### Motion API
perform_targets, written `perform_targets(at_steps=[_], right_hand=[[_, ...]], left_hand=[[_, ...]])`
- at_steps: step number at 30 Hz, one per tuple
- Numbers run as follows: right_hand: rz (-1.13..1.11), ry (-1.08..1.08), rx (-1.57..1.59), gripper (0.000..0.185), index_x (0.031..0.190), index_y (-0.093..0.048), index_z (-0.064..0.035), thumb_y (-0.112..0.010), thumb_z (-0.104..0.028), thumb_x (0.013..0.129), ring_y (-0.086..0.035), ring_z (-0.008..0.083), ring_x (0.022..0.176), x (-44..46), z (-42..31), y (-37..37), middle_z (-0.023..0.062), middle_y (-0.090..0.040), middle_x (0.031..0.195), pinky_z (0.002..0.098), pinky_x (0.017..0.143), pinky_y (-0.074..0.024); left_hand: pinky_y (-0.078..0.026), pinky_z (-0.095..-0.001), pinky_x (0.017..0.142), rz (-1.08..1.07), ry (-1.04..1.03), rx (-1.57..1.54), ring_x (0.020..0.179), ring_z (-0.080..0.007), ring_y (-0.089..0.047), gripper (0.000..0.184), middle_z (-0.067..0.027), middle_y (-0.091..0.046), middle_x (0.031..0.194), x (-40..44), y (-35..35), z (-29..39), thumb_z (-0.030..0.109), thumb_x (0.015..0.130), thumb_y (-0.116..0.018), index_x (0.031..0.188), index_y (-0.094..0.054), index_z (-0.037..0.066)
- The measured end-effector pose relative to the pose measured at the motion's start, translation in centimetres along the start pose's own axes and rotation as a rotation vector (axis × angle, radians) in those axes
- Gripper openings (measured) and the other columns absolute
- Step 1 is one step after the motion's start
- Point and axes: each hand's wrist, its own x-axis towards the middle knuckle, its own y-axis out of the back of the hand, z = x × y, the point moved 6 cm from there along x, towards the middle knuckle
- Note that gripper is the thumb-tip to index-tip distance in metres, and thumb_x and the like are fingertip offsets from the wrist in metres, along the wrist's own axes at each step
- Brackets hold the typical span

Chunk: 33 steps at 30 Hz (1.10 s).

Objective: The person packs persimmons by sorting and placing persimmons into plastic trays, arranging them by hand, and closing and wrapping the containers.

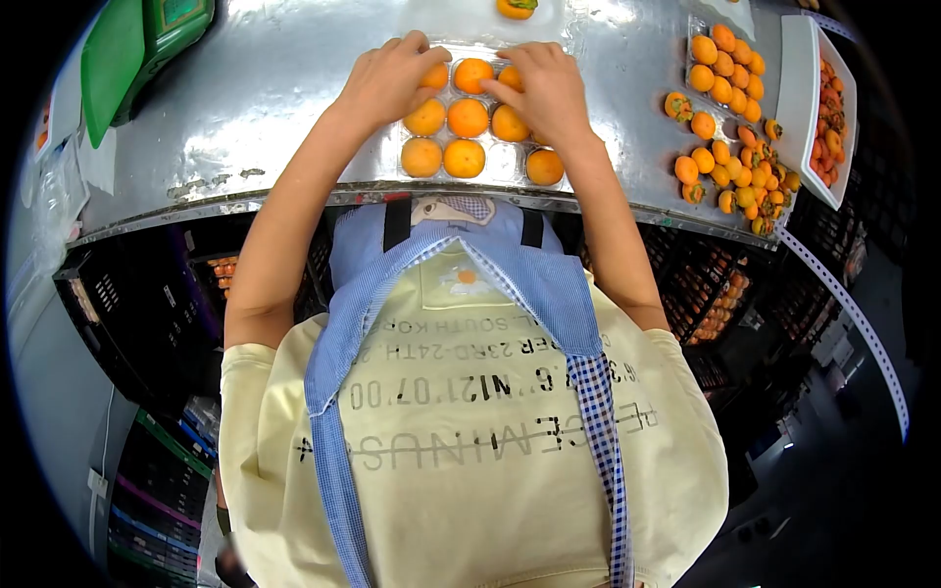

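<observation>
On the metal table, a clear plastic tray [443, 101] holds several orange persimmons [468, 118] in rows. My left hand [392, 78] lies over the tray's far left corner, fingers curled around the persimmon there. At the far right corner, my right hand [541, 90] is bent over the tray, its thumb apart from the other fingers and touching near a persimmon [510, 78]. One persimmon [544, 167] sits in the near right corner; the spot left of it shows no fruit. Whether either hand grips fruit or just the tray edge is unclear.
A green scale-like object [132, 64] stands at the back left. Another filled clear tray [725, 69], loose persimmons [740, 176] and a white bin [799, 108] of small orange fruit are on the right. One persimmon [516, 8] lies at the back. Dark crates [706, 284] stand below the table.
</observation>
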Motion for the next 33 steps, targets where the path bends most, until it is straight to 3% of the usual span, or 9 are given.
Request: perform_targets(at_steps=[5, 8, 11, 16, 20, 22, 26, 29, 33], right_hand=[[-0.114, 0.001, -0.052, 0.038, 0.097, -0.065, -0.0094, -0.073, -0.033, 0.069, -0.054, 0.0235, 0.093, 1.0, -1.7, -1.9, 0.0051, -0.061, 0.093, 0.0373, 0.082, -0.0387], [-0.123, 0.028, -0.029, 0.038, 0.099, -0.064, -0.0093, -0.073, -0.028, 0.068, -0.055, 0.0257, 0.09, 1.4, -1.9, -1.7, 0.0056, -0.061, 0.092, 0.0383, 0.081, -0.0399], [-0.208, -0.118, 0.146, 0.031, 0.097, -0.065, -0.0101, -0.071, -0.027, 0.072, -0.057, 0.0239, 0.088, 1.5, -1.3, -1.2, 0.0058, -0.061, 0.093, 0.0399, 0.077, -0.0434], [-0.15, -0.658, 1.454, 0.04, 0.109, -0.057, -0.0007, -0.06, -0.033, 0.085, -0.058, 0.0186, 0.095, -0.5, -0.4, -0.8, 0.011, -0.06, 0.107, 0.0326, 0.078, -0.0488], [-0.159, -0.727, 1.981, 0.045, 0.115, -0.051, 0.0035, -0.052, -0.033, 0.09, -0.058, 0.0211, 0.098, -1.1, -2.5, -0.6, 0.0135, -0.059, 0.109, 0.0321, 0.081, -0.0494], [-0.197, -0.708, 2.124, 0.043, 0.117, -0.05, 0.0025, -0.047, -0.033, 0.093, -0.058, 0.0231, 0.099, -1.5, -3.3, -0.8, 0.014, -0.057, 0.112, 0.0338, 0.084, -0.0489], [-0.178, -0.691, 1.99, 0.04, 0.12, -0.047, 0.0019, -0.044, -0.029, 0.095, -0.058, 0.0219, 0.099, -2.3, -4.2, -1.0, 0.0132, -0.056, 0.114, 0.0329, 0.084, -0.0495], [-0.164, -0.721, 1.792, 0.038, 0.121, -0.046, 0.0017, -0.052, -0.023, 0.093, -0.058, 0.0194, 0.099, -2.7, -4.2, -0.5, 0.0125, -0.056, 0.114, 0.0309, 0.086, -0.0487], [-0.194, -0.467, 1.49, 0.042, 0.122, -0.046, 0.0017, -0.061, -0.014, 0.087, -0.057, 0.0187, 0.102, -2.2, -4.8, 0.8, 0.0126, -0.056, 0.115, 0.0298, 0.09, -0.0468]], left_hand=[[-0.05, -0.0367, 0.073, -0.148, 0.012, 0.104, 0.082, -0.0286, -0.061, 0.04, -0.007, -0.059, 0.101, 1.2, 0.1, 0.2, 0.018, 0.072, -0.069, 0.11, -0.058, 0.016], [-0.049, -0.0354, 0.077, -0.028, 0.104, -0.173, 0.082, -0.0266, -0.063, 0.041, -0.0088, -0.06, 0.104, 0.2, 1.2, -1.1, 0.018, 0.073, -0.067, 0.113, -0.058, 0.015], [-0.049, -0.0349, 0.081, 0.061, 0.32, -0.951, 0.089, -0.0238, -0.062, 0.043, -0.0117, -0.06, 0.106, -1.3, 0.8, -3.7, 0.021, 0.075, -0.066, 0.116, -0.058, 0.012], [-0.051, -0.0324, 0.072, 0.097, 0.326, -2.266, 0.101, -0.0272, -0.056, 0.042, -0.0166, -0.051, 0.115, -3.7, 1.3, -1.6, 0.033, 0.087, -0.048, 0.111, -0.052, -0.001], [-0.045, -0.0272, 0.054, 0.086, 0.524, -1.996, 0.086, -0.0193, -0.06, 0.021, -0.0076, -0.057, 0.101, -4.5, 0.4, 0.6, 0.027, 0.087, -0.055, 0.091, -0.057, 0.006], [-0.045, -0.0254, 0.055, 0.04, 0.572, -1.634, 0.084, -0.0127, -0.057, 0.026, -0.0032, -0.056, 0.099, -4.2, 0.9, 1.8, 0.017, 0.077, -0.07, 0.1, -0.06, 0.007], [-0.049, -0.0248, 0.074, 0.237, 0.268, -1.175, 0.091, -0.0139, -0.056, 0.05, -0.0043, -0.055, 0.102, -2.9, 3.1, 4.1, 0.009, 0.068, -0.077, 0.115, -0.06, 0.009], [-0.046, -0.0265, 0.087, 0.176, 0.282, -1.269, 0.099, -0.0164, -0.055, 0.052, -0.0059, -0.055, 0.105, -3.0, 2.6, 4.0, 0.005, 0.067, -0.076, 0.117, -0.06, 0.009], [-0.048, -0.0278, 0.088, 0.276, 0.15, -1.175, 0.102, -0.0175, -0.055, 0.048, -0.0058, -0.055, 0.109, -3.6, 2.5, 4.0, 0.001, 0.066, -0.074, 0.112, -0.063, 0.01]])
